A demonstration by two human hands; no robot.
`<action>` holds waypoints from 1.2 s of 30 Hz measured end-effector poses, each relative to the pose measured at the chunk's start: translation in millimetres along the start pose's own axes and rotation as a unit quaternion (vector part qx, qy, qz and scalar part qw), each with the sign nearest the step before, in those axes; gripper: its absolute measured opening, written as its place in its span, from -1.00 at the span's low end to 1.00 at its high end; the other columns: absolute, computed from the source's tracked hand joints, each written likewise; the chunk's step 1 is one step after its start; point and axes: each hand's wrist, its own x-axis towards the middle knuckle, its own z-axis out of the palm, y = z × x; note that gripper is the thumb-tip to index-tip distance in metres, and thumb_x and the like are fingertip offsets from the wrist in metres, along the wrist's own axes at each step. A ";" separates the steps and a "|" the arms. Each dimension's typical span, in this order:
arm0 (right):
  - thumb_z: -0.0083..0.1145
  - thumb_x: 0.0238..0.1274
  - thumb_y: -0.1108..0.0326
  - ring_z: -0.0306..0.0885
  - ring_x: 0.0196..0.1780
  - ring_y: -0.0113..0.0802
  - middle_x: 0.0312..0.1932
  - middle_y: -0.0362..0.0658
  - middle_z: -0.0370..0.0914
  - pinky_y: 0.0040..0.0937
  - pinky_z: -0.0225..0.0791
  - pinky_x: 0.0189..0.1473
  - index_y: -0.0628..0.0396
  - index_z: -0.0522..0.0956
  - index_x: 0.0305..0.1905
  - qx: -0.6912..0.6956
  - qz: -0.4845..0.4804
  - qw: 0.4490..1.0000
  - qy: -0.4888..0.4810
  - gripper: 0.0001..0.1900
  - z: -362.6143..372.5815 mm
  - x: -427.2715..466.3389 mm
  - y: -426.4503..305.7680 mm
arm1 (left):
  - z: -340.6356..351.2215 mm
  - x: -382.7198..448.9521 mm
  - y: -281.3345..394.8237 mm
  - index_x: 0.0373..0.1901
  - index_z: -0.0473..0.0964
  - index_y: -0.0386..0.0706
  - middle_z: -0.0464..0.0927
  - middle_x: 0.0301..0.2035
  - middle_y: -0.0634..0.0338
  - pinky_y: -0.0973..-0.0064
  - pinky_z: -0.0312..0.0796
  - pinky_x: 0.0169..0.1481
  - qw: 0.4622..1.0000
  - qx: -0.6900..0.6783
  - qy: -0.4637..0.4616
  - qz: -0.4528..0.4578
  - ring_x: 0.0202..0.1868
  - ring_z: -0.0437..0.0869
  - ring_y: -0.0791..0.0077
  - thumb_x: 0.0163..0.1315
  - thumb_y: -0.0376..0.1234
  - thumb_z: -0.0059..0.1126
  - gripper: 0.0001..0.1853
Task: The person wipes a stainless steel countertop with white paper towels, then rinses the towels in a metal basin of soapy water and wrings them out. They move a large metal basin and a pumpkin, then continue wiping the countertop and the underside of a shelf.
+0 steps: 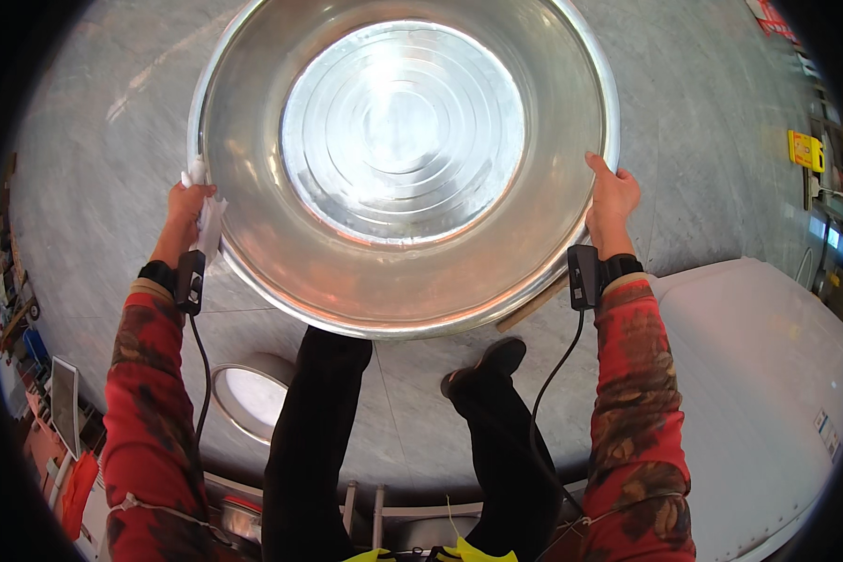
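Note:
A large round metal basin (407,281) with a ringed, shiny bottom fills the upper middle of the head view, its inside facing the camera. Its left rim is gripped by my left hand (188,204), which also holds a crumpled white cloth or tissue (212,223) against that rim. On the right side, my right hand (612,197) grips the rim, with the thumb over the inner edge. The basin looks empty and hides part of the floor and of my left leg.
A smaller round metal bowl (219,390) with something white inside stands on the grey floor (393,421) beside my left leg. A large white lidded box or appliance (745,365) is at the right. A yellow container (806,151) stands farther right; mixed items line the left edge.

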 end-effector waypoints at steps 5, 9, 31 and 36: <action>0.52 -0.15 0.33 0.52 -0.27 -0.34 -0.24 -0.04 0.58 -0.33 0.42 -0.18 0.40 0.56 -0.18 -0.019 -0.002 1.000 -0.012 -0.55 2.7 5.4 1.0 | -6.2 8.1 -5.1 -0.11 0.53 -0.31 0.61 -0.36 0.07 0.26 0.53 -0.31 1.000 0.012 -0.012 0.014 -0.40 0.68 0.26 0.09 -0.45 0.26 -0.69; 0.53 -0.16 0.32 0.51 -0.30 -0.36 -0.30 -0.07 0.58 -0.33 0.41 -0.20 0.39 0.58 -0.23 -0.005 -0.011 1.000 -0.010 -0.57 2.9 2.7 0.2 | -9.9 14.5 -6.8 -0.10 0.53 -0.30 0.61 -0.36 0.08 0.27 0.53 -0.32 0.999 0.029 -0.001 0.018 -0.40 0.68 0.27 0.10 -0.44 0.26 -0.69; 0.15 0.32 0.22 0.52 -0.09 0.03 -0.17 0.07 0.54 -0.12 0.39 -0.03 0.10 0.52 -0.07 -0.242 -0.052 0.952 -0.180 -0.78 -66.2 -115.4 115.3 | -16.6 -53.0 -10.9 -0.09 0.52 -0.19 0.56 -0.34 0.21 0.34 0.56 -0.29 0.986 -0.038 -0.114 -0.113 -0.35 0.65 0.37 0.19 -0.43 0.26 -0.75; 0.16 0.31 0.20 0.64 -0.17 -0.08 -0.29 -0.03 0.65 -0.22 0.48 -0.09 0.12 0.59 -0.21 -0.237 0.078 0.933 -0.259 -0.80 -134.5 -247.8 103.7 | 18.3 -134.5 46.4 -0.17 0.48 -0.13 0.50 -0.42 0.25 0.31 0.56 -0.31 0.946 -0.058 -0.245 -0.206 -0.42 0.61 0.38 0.21 -0.37 0.24 -0.82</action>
